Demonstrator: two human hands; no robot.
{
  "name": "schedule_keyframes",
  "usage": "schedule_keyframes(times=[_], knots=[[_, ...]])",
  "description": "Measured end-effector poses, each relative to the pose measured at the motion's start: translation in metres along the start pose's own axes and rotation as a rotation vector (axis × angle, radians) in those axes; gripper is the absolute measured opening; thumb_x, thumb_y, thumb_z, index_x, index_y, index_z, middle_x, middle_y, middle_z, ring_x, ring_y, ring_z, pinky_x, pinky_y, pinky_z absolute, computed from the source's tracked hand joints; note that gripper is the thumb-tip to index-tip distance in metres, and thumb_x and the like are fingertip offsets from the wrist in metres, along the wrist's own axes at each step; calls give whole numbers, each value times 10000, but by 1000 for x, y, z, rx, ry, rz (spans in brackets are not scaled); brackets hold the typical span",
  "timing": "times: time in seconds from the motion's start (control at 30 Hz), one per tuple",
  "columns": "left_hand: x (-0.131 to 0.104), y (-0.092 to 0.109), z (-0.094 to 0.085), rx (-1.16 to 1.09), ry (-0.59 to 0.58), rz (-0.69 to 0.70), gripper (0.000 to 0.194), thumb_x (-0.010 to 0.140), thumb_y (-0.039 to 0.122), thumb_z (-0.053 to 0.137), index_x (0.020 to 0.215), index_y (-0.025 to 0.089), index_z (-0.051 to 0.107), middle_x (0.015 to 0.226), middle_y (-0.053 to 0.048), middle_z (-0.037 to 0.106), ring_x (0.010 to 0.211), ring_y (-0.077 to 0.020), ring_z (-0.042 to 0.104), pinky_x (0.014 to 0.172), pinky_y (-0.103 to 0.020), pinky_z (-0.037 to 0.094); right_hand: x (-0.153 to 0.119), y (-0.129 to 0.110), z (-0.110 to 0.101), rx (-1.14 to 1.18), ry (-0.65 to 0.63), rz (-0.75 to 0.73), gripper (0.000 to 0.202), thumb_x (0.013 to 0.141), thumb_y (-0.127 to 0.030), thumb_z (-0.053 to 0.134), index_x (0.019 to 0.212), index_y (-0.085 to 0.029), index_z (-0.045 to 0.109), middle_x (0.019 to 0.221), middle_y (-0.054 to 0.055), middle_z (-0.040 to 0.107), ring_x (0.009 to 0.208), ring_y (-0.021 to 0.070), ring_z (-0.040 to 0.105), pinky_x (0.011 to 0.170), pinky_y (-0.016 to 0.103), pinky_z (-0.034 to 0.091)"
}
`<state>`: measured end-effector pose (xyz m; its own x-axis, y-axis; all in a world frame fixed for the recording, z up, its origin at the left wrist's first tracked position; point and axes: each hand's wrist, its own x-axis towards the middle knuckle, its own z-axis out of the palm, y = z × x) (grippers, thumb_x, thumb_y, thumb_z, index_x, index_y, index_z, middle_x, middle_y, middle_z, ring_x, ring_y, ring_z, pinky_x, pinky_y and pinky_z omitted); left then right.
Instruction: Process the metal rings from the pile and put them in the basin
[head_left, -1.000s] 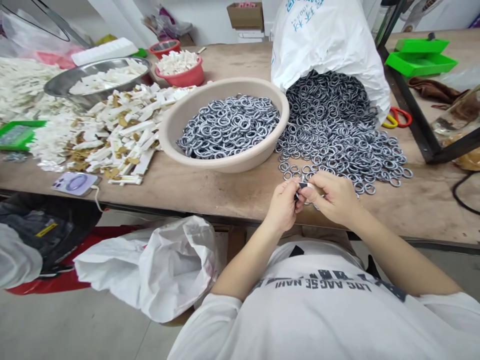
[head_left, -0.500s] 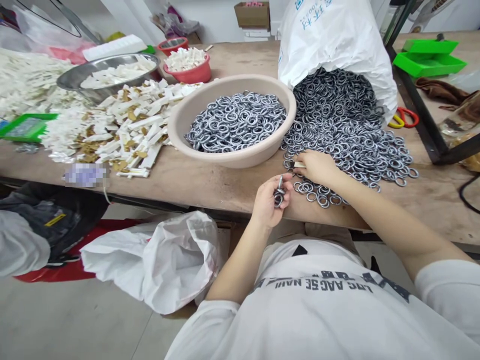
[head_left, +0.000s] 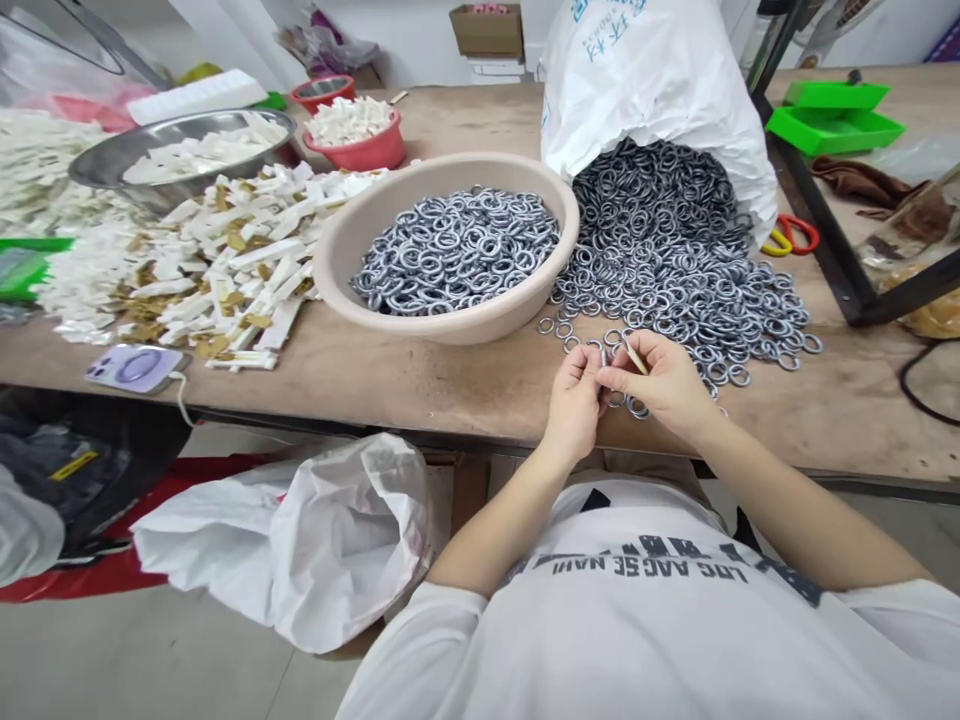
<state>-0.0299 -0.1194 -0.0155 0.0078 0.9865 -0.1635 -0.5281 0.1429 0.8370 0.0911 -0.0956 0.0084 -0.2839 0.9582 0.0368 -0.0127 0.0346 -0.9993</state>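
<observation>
Gray metal rings spill from a white sack onto the wooden table. My left hand is closed on rings near the table's front edge; one ring shows at its fingertips. Close against it, my right hand pinches a thin pale stick, with its fingertips beside that ring. How many rings the left palm holds is hidden. Left of the pile stands a beige basin with many similar rings in it.
White plastic pieces lie heaped at left, near a steel bowl and red bowl. A phone lies at the front edge. Scissors, a black metal frame and green trays are at right.
My right hand has come back from the ring pile to my left hand, stick still in its fingers. The left hand has moved slightly right and turned. The view has shifted a little.
</observation>
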Motion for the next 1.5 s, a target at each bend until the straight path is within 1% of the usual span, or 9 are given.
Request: schedule_keyframes(times=[0.17,0.4,0.47,0.63,0.8,1.1,1.3,1.4,1.5], knots=[[-1,-5,5,37,-24,-54,394,810,549,692,827,191,526,622,65,463,448,-31,363,392,-155,234,1,-2,-14,113,-63,11,336,735,-394,815,969,-238,630,777,-27,635,649,141,605,611,298,532],[-8,5,12,12,-27,-97,411,816,567,667,812,192,497,608,54,495,439,-39,388,391,-158,246,4,2,-14,104,-60,25,355,818,-553,714,894,-226,597,738,-8,640,570,149,590,530,298,498],[-9,8,14,-28,-46,-112,415,816,549,676,786,192,468,607,60,471,434,-34,378,389,-154,236,0,0,-17,-23,-37,-61,363,888,-591,609,912,-229,588,768,10,646,622,162,599,580,308,489],[-11,12,14,-152,-58,-148,408,815,509,706,786,187,458,626,70,445,428,-25,377,383,-145,243,-19,-3,-27,-696,-10,-363,345,978,-507,497,822,-214,591,772,36,606,720,171,551,674,308,386],[-13,11,15,-166,-19,-167,417,792,507,737,799,187,470,620,73,454,421,-23,369,377,-143,260,-27,1,-27,-895,-5,-421,359,987,-497,479,778,-214,550,753,31,589,697,160,527,628,303,319],[-15,6,15,-182,-42,-187,413,784,494,746,817,189,469,602,79,446,425,-24,347,383,-144,237,-25,-5,-29,-989,-59,-450,400,975,-505,484,704,-211,497,721,29,590,651,155,497,616,307,279],[-13,6,7,-163,-24,-173,455,765,516,762,797,190,446,607,85,414,426,-18,339,390,-142,230,-20,-1,-22,-856,-138,-320,447,979,-523,470,658,-211,487,630,-6,556,577,132,456,582,288,246],[-19,7,-1,-159,-103,-200,457,792,531,732,766,190,429,606,77,401,432,-27,346,390,-148,231,1,0,-22,-813,7,-231,460,995,-545,411,697,-218,535,626,-1,564,601,149,490,589,285,272],[-26,12,-16,-181,-151,-210,423,838,496,695,745,186,423,613,67,396,442,-33,353,392,-156,243,30,-4,-21,-953,140,-175,497,1006,-564,352,741,-213,584,658,20,601,628,168,520,597,293,284]])
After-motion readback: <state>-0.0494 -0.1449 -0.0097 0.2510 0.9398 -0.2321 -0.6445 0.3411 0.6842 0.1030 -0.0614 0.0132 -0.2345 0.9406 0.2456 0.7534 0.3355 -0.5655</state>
